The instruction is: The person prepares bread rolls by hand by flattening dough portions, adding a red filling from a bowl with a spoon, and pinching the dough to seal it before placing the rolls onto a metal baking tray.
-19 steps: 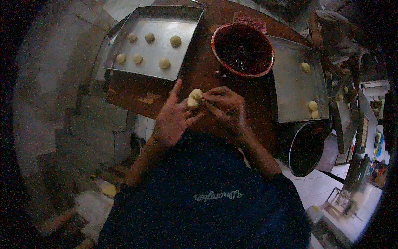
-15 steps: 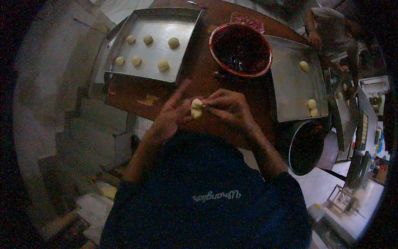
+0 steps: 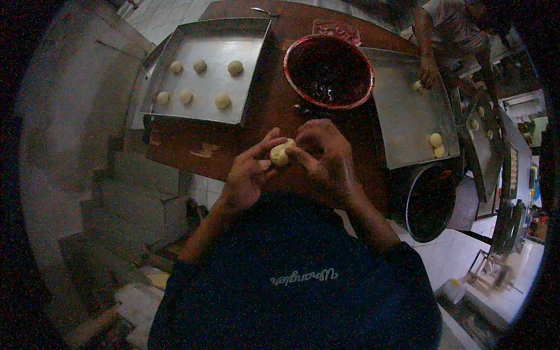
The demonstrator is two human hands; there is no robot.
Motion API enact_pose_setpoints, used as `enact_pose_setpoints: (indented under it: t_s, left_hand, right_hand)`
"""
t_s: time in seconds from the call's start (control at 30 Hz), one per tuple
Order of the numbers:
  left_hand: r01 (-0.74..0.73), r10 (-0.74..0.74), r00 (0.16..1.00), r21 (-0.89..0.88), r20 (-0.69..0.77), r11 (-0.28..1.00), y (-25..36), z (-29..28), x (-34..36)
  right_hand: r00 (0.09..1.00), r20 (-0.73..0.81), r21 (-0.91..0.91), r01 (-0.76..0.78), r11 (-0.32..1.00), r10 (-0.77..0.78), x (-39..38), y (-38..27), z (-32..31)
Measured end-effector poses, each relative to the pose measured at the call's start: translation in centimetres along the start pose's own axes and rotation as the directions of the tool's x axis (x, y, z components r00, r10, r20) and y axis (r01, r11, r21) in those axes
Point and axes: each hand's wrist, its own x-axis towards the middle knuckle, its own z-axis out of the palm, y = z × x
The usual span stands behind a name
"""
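A pale dough ball (image 3: 280, 154) is held between my two hands over the near edge of the brown table. My left hand (image 3: 249, 173) grips its left side with the fingers, and my right hand (image 3: 328, 153) pinches its right side with bent fingers and thumb. Just beyond, a round basin (image 3: 289, 76) with a red rim contains a dark red, glossy mass. To the left, a shallow metal tray (image 3: 224, 44) carries several dough balls (image 3: 222, 100) spaced apart.
A second metal tray (image 3: 402, 116) at right has two touching dough balls (image 3: 436, 144). A co-worker's hand (image 3: 429, 76) reaches to another dough piece (image 3: 417, 86) there. A dark round pot (image 3: 433, 204) stands below that tray. Pinkish plastic (image 3: 338, 32) lies behind the basin.
The dough between my hands looks rounder and fuller than before, when it was narrow and pinched. My left fingers have curled in around it. The co-worker's hand has come down to the right tray's dough.
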Motion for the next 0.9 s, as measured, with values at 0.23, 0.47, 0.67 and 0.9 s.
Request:
enact_pose_setpoints:
  t_s: [0.23, 0.47, 0.67, 0.9]
  left_hand:
    - [-0.119, 0.321, 0.926, 0.656, -0.197, 0.745, -3.2, -1.2, 0.9]
    - [-0.07, 0.101, 0.95, 0.115, -0.295, 0.991, 0.4, 1.9, -0.7]
    - [0.085, 0.032, 0.953, 0.366, -0.302, 0.927, -1.8, -0.2, 1.4]
    - [-0.141, 0.181, 0.968, 0.219, -0.175, 0.965, -0.4, 2.9, 0.0]
  right_hand:
    - [0.983, 0.177, 0.221, -0.094, 0.971, 0.055, -0.7, 2.1, 2.4]
    - [0.997, 0.012, 0.407, -0.07, 0.911, 0.071, -1.3, 2.2, 2.1]
    - [0.983, 0.174, 0.211, 0.014, 0.977, -0.052, -0.8, 2.7, 1.4]
    - [0.999, -0.049, 0.255, -0.01, 0.967, 0.023, -0.9, 1.6, 0.8]
